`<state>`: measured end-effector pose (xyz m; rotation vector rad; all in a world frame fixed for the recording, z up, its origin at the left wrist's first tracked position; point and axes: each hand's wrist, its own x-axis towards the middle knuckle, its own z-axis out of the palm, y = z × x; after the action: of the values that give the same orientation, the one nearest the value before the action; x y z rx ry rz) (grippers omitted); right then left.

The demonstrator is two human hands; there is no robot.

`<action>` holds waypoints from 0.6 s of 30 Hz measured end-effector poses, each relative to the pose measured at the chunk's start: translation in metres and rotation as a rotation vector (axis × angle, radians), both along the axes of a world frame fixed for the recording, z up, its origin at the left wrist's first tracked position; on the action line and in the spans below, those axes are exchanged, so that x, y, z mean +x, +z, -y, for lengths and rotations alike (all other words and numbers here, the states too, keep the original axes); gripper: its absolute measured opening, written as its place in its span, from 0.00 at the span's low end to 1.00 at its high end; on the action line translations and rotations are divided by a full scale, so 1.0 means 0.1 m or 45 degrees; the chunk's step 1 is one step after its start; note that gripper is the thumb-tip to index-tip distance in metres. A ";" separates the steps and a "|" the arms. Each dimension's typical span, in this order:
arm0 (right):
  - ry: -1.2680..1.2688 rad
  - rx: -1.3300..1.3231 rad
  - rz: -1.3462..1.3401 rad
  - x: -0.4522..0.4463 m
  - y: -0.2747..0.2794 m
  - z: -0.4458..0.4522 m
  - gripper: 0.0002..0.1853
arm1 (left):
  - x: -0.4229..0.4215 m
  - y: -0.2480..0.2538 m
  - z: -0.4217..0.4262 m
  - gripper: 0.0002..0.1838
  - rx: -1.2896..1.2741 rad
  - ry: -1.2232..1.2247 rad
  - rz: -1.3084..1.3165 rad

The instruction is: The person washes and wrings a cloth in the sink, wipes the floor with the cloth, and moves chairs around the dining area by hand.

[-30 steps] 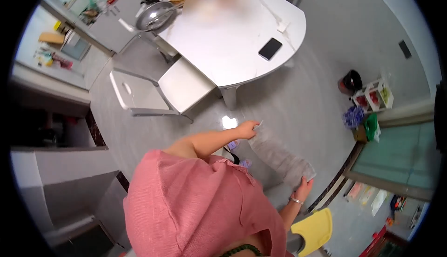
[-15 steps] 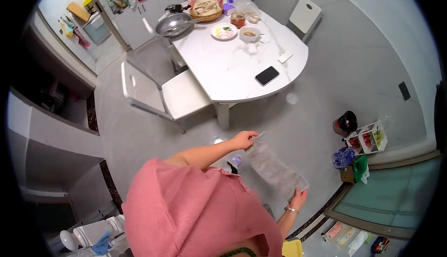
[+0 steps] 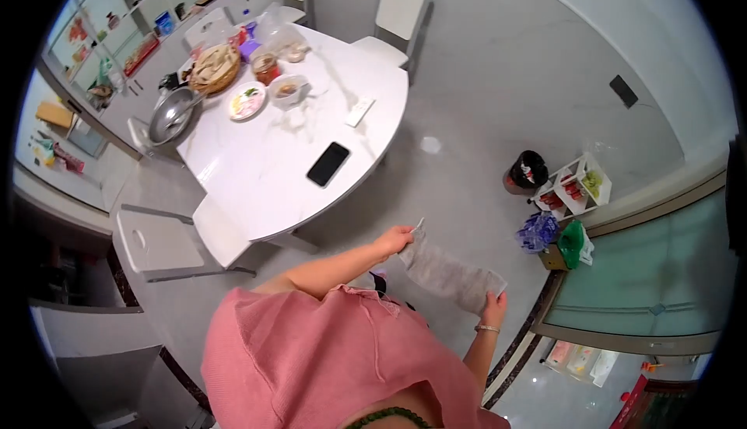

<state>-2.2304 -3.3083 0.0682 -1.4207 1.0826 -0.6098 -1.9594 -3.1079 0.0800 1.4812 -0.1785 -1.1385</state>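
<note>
A long grey cloth pad (image 3: 451, 272) with pale edges stretches between my two hands above the floor, sagging slightly. My left hand (image 3: 394, 242) pinches its upper left end. At the lower right end, my right hand (image 3: 493, 310) grips the corner, with a bracelet on that wrist. Both hands are closed on the fabric, and some fingertips are hidden behind it. Below my left forearm, part of a foot or shoe shows past the pink top (image 3: 311, 351).
A white table (image 3: 272, 184) ahead holds a phone (image 3: 328, 164), a metal pan (image 3: 173, 116), a basket of food (image 3: 215, 69), a plate (image 3: 247, 101) and jars. White chairs surround it. To the right are a bin (image 3: 527, 172), a small rack (image 3: 574, 187) and a glass door (image 3: 646, 273).
My view has turned to the right, so the table now sits further left. The cloth pad remains held at both ends and lies a little flatter across.
</note>
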 end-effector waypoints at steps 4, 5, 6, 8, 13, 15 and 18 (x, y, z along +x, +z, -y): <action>-0.119 0.026 0.072 0.18 0.14 0.56 0.14 | 0.27 0.12 0.62 0.18 0.051 -0.154 0.219; -0.134 0.034 0.068 0.24 0.14 0.70 0.14 | 0.35 0.10 0.77 0.18 0.041 -0.200 0.254; -0.124 0.002 0.078 0.27 0.14 0.84 0.14 | 0.43 0.12 0.91 0.18 0.050 -0.218 0.245; -0.124 -0.020 0.065 0.32 0.11 1.15 0.13 | 0.57 0.14 1.19 0.18 0.075 -0.256 0.182; -0.038 0.033 -0.072 0.77 -0.04 2.07 0.14 | 0.94 0.00 1.84 0.15 0.026 -0.090 0.121; 0.006 0.057 -0.016 1.10 0.01 2.42 0.15 | 1.09 -0.12 2.13 0.15 0.031 -0.021 0.096; 0.123 0.015 -0.098 1.65 0.16 2.90 0.17 | 1.29 -0.09 2.56 0.13 0.085 0.049 0.081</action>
<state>-2.0655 -3.5986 0.0843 -1.4874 1.0698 -0.4823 -1.8304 -3.3635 0.0712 1.5747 -0.1564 -1.0762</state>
